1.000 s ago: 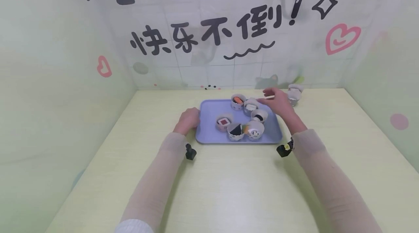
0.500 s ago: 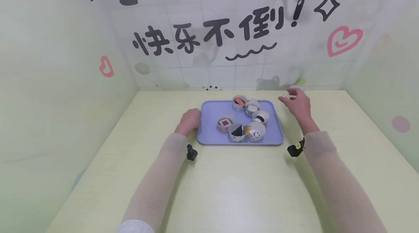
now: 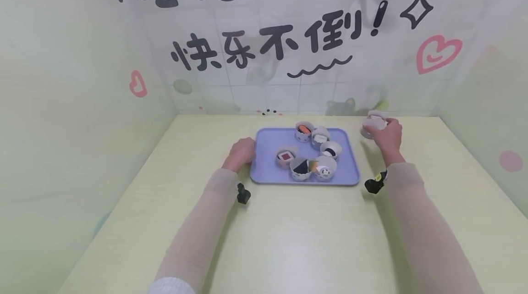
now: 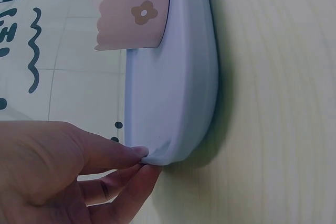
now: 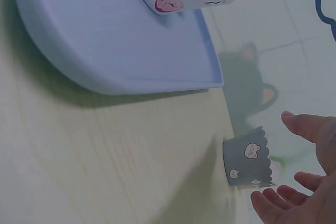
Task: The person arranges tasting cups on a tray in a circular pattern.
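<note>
A blue-lavender tray lies on the table with several scalloped paper cups on it. My left hand pinches the tray's left rim between thumb and fingers, as the left wrist view shows. Off the tray's right side stands a grey paper cup printed with bear faces. My right hand is at this cup, thumb and fingers spread apart around its upper part; a gap shows in the right wrist view. Another pale cup shows partly behind it in the head view.
The tray's cups hold small sushi-like pieces: one orange-topped, one white, one with a dark triangle, one square with a red centre. A printed backdrop stands behind the table.
My right hand has left the tray's upper right cup and moved right to the cups beside the tray. The left hand stays on the tray's rim.
</note>
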Demonstrator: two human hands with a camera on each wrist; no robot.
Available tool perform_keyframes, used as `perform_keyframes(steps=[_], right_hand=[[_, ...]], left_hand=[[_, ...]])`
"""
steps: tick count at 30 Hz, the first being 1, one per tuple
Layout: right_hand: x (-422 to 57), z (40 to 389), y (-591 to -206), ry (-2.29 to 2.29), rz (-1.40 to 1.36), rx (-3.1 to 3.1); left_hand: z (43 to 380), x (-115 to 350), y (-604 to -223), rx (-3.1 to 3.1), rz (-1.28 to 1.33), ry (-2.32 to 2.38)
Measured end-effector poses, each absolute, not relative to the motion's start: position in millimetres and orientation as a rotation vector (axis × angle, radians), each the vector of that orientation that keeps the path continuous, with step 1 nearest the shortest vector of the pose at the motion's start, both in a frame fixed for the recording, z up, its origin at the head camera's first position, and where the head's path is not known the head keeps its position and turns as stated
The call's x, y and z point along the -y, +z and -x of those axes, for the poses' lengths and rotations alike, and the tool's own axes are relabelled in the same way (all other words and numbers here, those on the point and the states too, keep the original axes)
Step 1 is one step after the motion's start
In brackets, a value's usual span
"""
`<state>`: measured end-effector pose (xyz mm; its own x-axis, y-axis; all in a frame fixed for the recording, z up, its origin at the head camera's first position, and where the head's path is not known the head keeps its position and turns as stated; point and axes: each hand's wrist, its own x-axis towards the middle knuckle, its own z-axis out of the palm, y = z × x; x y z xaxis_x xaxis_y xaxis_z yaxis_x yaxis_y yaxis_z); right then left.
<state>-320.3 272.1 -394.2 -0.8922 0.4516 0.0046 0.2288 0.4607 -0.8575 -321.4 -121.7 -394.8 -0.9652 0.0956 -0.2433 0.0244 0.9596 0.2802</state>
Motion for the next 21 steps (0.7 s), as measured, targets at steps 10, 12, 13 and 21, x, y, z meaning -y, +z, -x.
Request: perform_keyframes(steps=[10,12,13,21], right_hand=[[-278.9,331.1,-404.0,1.388,0.654,2.519],[-278.7,330.9,-404.3,1.404,0.642,2.526],[-278.7,329.8,-403.1,1.437,0.624,2.539],[-283.6,333.9,-406.3,1.453,0.572,2.538]], left_hand=[[319.3,120.6,-393.3,-2.854,-0.064,0.414],[319.1,120.7,-393.7,-2.855,-0.065,0.417],[319.1,120.8,-393.9,-2.855,-0.066,0.419],[320.1,121.1,-394.8,-2.865,-0.083,0.394]])
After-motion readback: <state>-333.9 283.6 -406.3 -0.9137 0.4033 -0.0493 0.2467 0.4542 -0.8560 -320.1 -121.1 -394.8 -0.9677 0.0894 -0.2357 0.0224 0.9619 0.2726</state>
